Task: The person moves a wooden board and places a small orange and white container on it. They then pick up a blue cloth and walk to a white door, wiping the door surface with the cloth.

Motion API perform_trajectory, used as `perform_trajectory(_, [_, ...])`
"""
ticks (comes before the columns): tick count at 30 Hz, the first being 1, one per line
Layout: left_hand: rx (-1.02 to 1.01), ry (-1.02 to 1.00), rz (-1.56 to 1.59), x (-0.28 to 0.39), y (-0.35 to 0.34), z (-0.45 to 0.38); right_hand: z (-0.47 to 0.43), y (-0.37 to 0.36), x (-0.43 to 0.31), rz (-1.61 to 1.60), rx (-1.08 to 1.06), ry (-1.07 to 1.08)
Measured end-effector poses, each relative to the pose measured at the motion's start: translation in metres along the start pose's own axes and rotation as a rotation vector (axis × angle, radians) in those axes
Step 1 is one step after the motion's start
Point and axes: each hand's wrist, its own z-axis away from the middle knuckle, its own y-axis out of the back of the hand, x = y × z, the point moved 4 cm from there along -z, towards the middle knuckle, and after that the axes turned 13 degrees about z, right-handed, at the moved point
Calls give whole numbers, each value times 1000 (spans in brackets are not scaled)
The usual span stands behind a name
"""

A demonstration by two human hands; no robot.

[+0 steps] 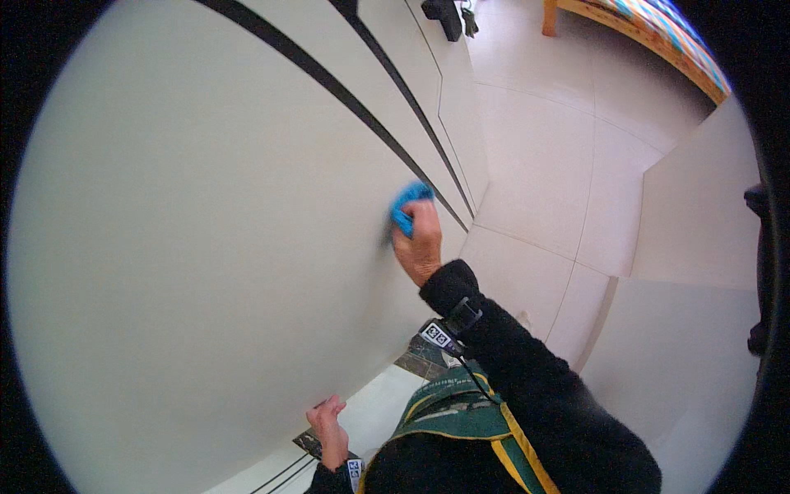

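Note:
A blue cloth is bunched in my right hand, pressed against the large off-white panel, just left of a long dark stripe. The panel looks like a door or wall; I cannot tell which. Down at the panel's lower edge is my left hand, its fingers curled at that edge. Whether those fingers grip the edge or only rest by it cannot be told. Nothing else shows in the left hand.
Pale floor tiles lie to the right. A wooden bed frame with a colourful cover stands at the upper right. A black handle or lock juts out at the top. White walls stand at the right.

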Motion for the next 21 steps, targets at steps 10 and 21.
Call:
perform_trajectory(10, [64,-189,75,32,-4,34,-54,-23,88,326,-159,-79])
perform_trajectory(21, [165,-342,-93,43,-36,31,-56,44,-92,-403,-262,545])
